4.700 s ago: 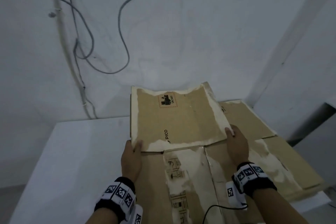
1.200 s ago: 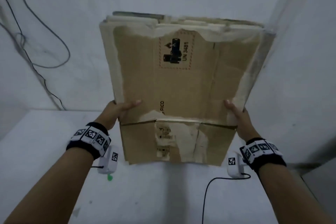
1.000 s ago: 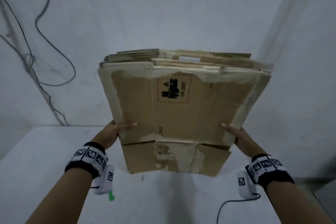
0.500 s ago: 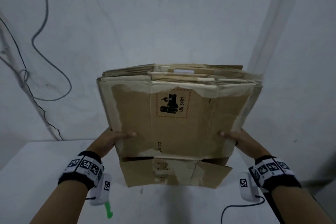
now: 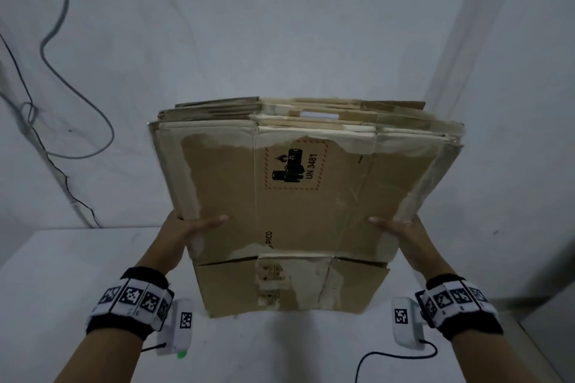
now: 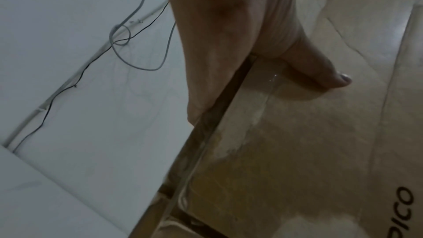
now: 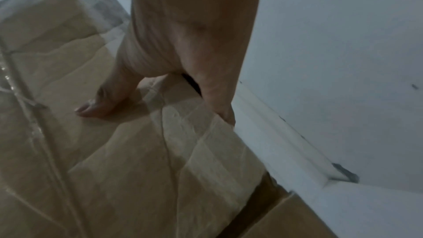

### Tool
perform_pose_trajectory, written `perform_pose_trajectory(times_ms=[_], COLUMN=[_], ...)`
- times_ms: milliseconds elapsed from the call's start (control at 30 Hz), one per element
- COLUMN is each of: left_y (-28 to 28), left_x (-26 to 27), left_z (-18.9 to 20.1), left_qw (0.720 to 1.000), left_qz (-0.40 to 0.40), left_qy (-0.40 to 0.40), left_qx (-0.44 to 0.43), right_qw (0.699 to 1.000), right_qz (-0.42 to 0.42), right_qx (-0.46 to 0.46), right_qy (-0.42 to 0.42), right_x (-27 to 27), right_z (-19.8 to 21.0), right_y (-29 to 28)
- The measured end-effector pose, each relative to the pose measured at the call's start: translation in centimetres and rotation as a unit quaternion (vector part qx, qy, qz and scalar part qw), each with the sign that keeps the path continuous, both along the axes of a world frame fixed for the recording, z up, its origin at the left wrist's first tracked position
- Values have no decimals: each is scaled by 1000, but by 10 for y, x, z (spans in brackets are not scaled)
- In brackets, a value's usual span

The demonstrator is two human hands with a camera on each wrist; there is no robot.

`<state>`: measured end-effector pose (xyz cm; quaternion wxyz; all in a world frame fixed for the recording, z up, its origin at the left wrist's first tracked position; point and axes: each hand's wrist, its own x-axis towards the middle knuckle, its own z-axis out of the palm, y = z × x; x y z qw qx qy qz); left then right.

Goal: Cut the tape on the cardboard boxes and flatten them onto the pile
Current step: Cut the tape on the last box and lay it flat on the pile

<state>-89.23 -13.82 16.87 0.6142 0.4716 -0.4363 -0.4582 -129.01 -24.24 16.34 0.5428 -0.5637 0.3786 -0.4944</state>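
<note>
A stack of flattened brown cardboard boxes (image 5: 311, 196) stands on edge on the white table (image 5: 62, 274), tilted away from me, its front sheet showing a UN 3481 battery label and torn tape. My left hand (image 5: 189, 227) grips the stack's left edge, thumb on the front (image 6: 320, 71) and fingers hidden behind. My right hand (image 5: 395, 227) grips the right edge the same way, thumb lying on the front face (image 7: 96, 104). The stack's lower flap (image 5: 289, 286) hangs folded below the crease, its bottom edge on the table.
Grey and black cables (image 5: 62, 102) hang on the white wall behind at left. A wall corner (image 5: 451, 71) runs up at right. A small green object (image 5: 181, 354) shows under my left wrist camera. The table's right edge (image 5: 529, 336) drops off near my right wrist.
The stack has gone from lying flat on the table to being lifted upright. Over the last second it has lowered in view and tipped back slightly; both hands keep their hold.
</note>
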Motion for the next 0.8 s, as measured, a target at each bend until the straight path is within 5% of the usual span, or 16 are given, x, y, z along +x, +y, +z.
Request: perform_pose_trajectory(times_ms=[433, 800], left_y=[3, 4], left_x=[4, 3], left_z=[-16, -23], left_qw=[1000, 998], left_qz=[8, 17], left_qy=[5, 19], left_qx=[30, 55], right_qw=[995, 998], right_qz=[65, 53], right_qx=[72, 36], right_qy=[30, -14], right_x=[-10, -3], right_z=[-35, -33], right_y=[-17, -15])
